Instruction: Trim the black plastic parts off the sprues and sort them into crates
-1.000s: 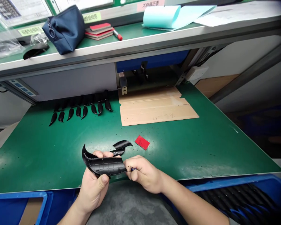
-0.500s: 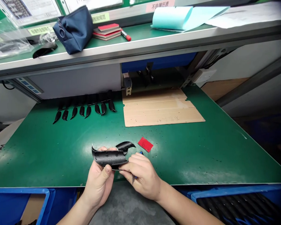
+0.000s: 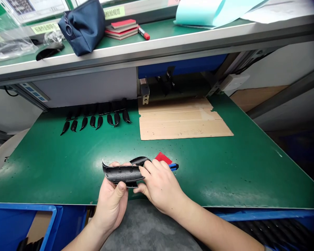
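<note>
My left hand (image 3: 112, 202) is closed on a black curved plastic part (image 3: 121, 173), thumb on its near edge, holding it just above the green table's (image 3: 54, 167) front edge. My right hand (image 3: 159, 186) pinches that part's right end, fingers on top and thumb beneath. A blue-handled tool (image 3: 173, 166) pokes out from under the right knuckles; I cannot tell if it is gripped or lying on the table. A second black curved part (image 3: 140, 160) lies right behind the held one. A small red piece (image 3: 162, 157) lies beside it, partly hidden by my fingers.
Several black pointed parts (image 3: 94, 120) lie in a row at the back left. A cardboard sheet (image 3: 183, 120) covers the back middle. The shelf above carries a navy pouch (image 3: 82, 26), notebooks (image 3: 121, 28) and a red marker (image 3: 143, 33). Blue bins (image 3: 23, 223) stand below the front edge.
My right hand has moved forward from the near side onto the part's right end. The blue tool now sticks out to the right. The part has turned flatter in my left hand.
</note>
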`<state>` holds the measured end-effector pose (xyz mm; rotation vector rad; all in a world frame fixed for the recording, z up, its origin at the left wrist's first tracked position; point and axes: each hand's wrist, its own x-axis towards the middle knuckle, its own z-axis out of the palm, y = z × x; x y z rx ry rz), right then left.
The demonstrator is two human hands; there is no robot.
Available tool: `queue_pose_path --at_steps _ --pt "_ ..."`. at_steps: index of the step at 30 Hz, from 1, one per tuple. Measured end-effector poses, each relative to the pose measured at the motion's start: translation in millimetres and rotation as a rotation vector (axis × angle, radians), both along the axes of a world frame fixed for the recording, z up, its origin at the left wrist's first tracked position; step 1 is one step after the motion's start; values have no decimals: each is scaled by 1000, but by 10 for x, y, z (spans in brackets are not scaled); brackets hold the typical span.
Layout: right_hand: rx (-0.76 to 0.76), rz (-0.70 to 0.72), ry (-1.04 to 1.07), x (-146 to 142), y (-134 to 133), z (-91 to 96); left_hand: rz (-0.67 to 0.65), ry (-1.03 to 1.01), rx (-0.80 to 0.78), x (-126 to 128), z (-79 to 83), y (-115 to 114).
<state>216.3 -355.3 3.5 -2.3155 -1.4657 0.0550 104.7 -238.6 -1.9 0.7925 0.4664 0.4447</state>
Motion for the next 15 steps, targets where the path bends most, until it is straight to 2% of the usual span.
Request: queue_pose_path --at_steps 4,8,11,15 --pt "-32 32 -63 35 13 -10 -35 -9 22 10 -17 13" --pt "-57 55 -35 64 31 -49 -69 -40 54 15 -23 33" --pt "-28 97 141 99 36 -77 -70 -50 67 21 -16 39" --pt "158 235 493 97 42 -123 -34 -33 -12 36 4 28"
